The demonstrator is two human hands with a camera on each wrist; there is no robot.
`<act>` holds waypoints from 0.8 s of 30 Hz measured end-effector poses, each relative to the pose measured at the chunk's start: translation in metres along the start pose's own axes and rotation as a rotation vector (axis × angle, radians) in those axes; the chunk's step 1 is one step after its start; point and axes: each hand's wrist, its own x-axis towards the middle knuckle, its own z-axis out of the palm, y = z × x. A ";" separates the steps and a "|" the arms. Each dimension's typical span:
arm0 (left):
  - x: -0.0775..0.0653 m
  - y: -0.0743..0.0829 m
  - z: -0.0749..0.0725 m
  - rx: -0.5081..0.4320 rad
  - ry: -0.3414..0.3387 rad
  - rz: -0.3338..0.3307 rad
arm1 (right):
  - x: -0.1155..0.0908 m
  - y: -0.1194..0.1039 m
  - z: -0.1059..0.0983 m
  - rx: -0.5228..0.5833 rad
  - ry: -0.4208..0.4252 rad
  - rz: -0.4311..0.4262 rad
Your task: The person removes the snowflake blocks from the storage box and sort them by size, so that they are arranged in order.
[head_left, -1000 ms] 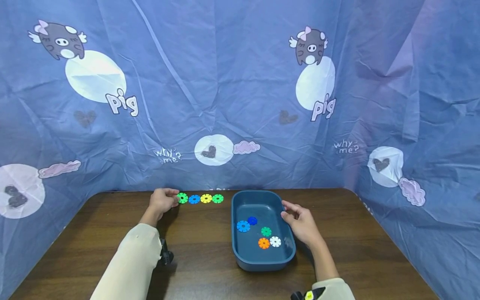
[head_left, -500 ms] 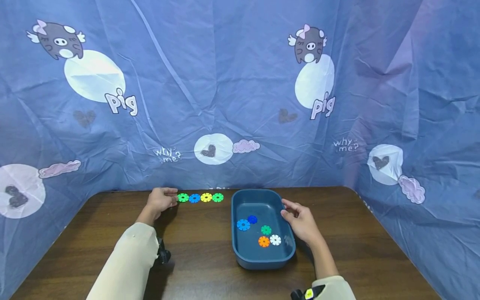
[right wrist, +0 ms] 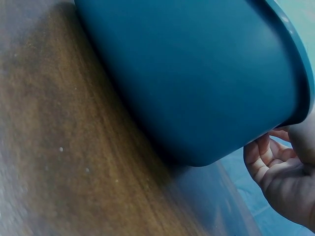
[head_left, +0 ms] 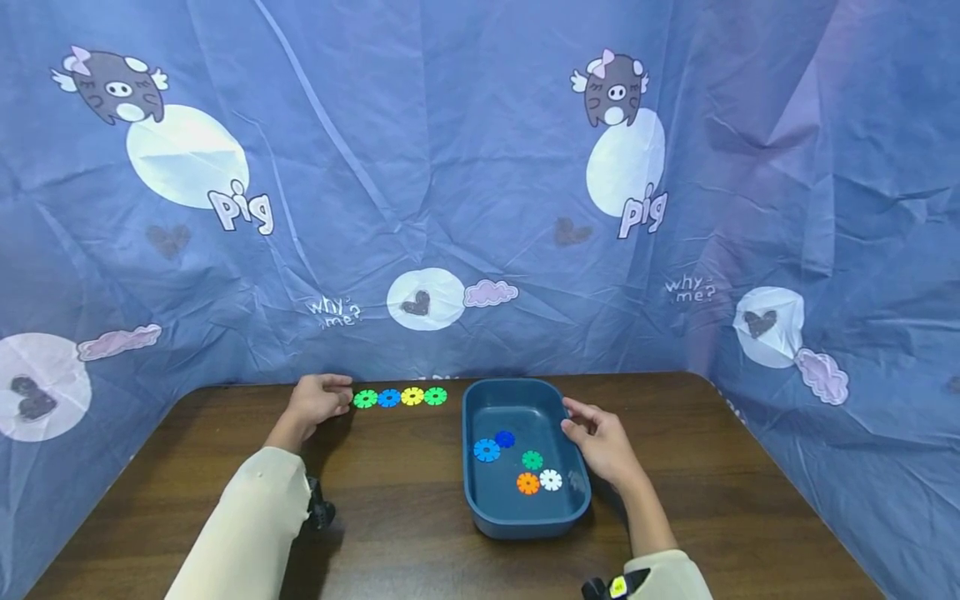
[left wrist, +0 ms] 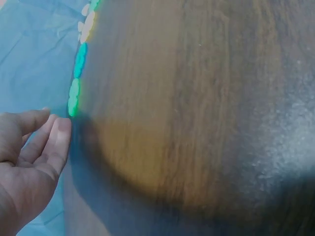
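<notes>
At the table's back edge, my left hand [head_left: 318, 398] is just left of a row of notched plastic discs, its fingers apart from the nearest green disc [head_left: 365, 398]. Rightward in that row lie a blue disc [head_left: 389, 397], a yellow disc [head_left: 412, 396] and another green disc [head_left: 436, 396]. In the left wrist view, nothing shows between the left hand's [left wrist: 37, 157] thumb and fingers. My right hand [head_left: 606, 446] touches the outer right side of a dark blue plastic bin [head_left: 528, 530] with extended fingertips. The right wrist view partly hides its fingers behind the bin [right wrist: 197, 78].
Inside the bin lie several discs, among them a light blue disc [head_left: 487, 451], an orange disc [head_left: 528, 483] and a white disc [head_left: 551, 480]. The brown wooden table [head_left: 405, 500] meets a blue patterned curtain [head_left: 480, 208] at its back edge.
My left hand has drawn slightly leftward, away from the nearest green disc, which stays in the row. The right hand and the bin have not visibly moved.
</notes>
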 end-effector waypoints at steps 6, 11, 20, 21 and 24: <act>0.001 0.014 0.004 -0.002 -0.001 0.063 | 0.000 -0.001 0.000 0.006 0.000 -0.013; 0.004 0.031 0.016 0.056 -0.020 0.144 | 0.000 0.000 0.000 -0.008 0.001 -0.011; 0.005 0.066 0.046 0.227 -0.102 0.299 | 0.000 0.000 0.001 -0.019 0.001 -0.004; 0.005 0.070 0.050 0.252 -0.111 0.323 | -0.001 0.000 0.001 -0.020 0.000 -0.006; 0.002 0.081 0.060 0.307 -0.138 0.374 | -0.001 0.000 0.001 -0.022 0.001 -0.004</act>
